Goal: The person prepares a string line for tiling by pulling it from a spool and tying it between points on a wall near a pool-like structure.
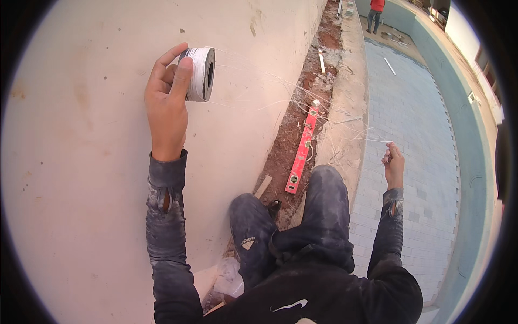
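Knees: bent, in dark, dusty trousers (325,200), over the near part of the soil strip (285,148).
Left hand (168,108): thumb and fingers clamped on the spool (199,73), raised in front of the pale wall (81,162).
Right hand (395,164): fingertips together on white string (372,140), above the left edge of the tiled floor (415,178).
String run: loose, tangled strands between spool and right hand, across strip and ledge.
Level (302,151): red, lying lengthwise on the soil, its near end towards the knees.
Surfaces: wall stained and pitted; soil reddish, littered; concrete ledge (348,81) rough; tiles bluish grey.
Far side: blue-green wall (469,140) curves along the floor's right edge; person in red top (377,6) stands beyond its far edge.
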Motion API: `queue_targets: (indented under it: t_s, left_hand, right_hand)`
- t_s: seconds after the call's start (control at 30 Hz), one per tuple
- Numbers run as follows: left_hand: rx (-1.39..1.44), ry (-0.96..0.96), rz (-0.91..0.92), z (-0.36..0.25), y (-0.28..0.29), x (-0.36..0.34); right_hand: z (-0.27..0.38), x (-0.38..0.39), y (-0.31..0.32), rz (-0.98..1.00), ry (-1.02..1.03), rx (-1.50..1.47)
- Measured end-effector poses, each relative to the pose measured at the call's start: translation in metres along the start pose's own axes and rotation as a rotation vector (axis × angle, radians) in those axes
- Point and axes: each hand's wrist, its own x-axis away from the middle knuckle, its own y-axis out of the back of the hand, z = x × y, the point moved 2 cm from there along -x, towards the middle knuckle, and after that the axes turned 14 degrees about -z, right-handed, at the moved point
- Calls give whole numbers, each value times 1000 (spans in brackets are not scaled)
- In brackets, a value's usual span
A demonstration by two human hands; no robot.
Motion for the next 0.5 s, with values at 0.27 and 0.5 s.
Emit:
queue_targets:
  t_s: [0.27,0.5]
  left_hand:
    - [0,-88,29,-14,-5,-28]
    - [-3,-206,51,-16,0,-48]
  right_hand:
    - [-52,-30,42,-148,-141,-83]
    - [-73,-39,36,52,39,599]
